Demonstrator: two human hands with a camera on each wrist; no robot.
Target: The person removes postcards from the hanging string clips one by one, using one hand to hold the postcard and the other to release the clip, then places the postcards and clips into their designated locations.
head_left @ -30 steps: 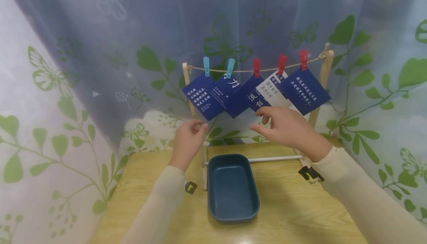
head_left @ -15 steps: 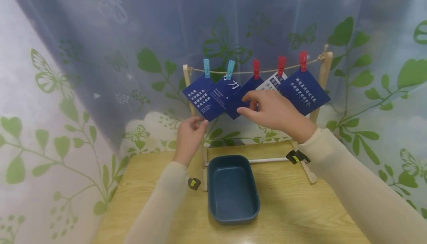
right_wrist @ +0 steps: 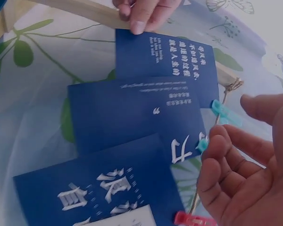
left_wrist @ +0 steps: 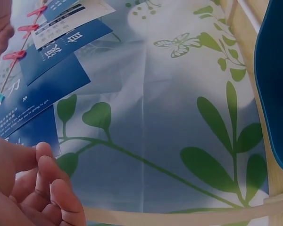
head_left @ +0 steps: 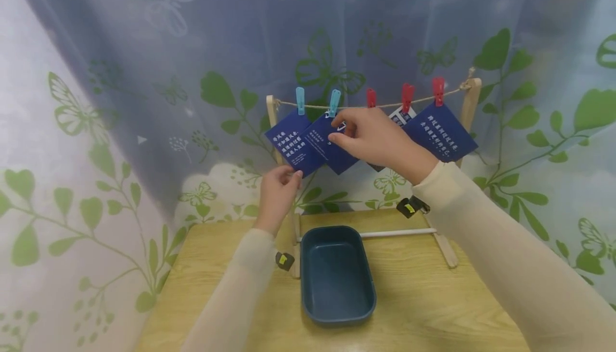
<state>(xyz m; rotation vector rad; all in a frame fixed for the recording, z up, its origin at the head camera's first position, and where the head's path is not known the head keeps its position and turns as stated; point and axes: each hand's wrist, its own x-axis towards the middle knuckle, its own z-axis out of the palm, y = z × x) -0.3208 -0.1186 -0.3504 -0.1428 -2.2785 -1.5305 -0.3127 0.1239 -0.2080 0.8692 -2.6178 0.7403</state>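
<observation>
My left hand pinches the bottom corner of the leftmost blue card; in the right wrist view its thumb lies over that card's edge. Two light-blue clothespins, one of them the left clothespin, hold the two left cards on a twine line. My right hand, fingers loosely bent and holding nothing, hovers before the second blue card and just below its light-blue clothespin. It hides much of the middle card, which shows in the right wrist view as a blue card with large white characters.
Red clothespins, such as the rightmost red clothespin, hold three more cards, including a white card. The twine spans a wooden frame on the table. A dark blue bin stands in front, with a patterned curtain behind.
My right hand has moved left and up along the row of cards toward the second clothespin. My left hand has risen slightly to the leftmost card's lower corner and taken hold of it.
</observation>
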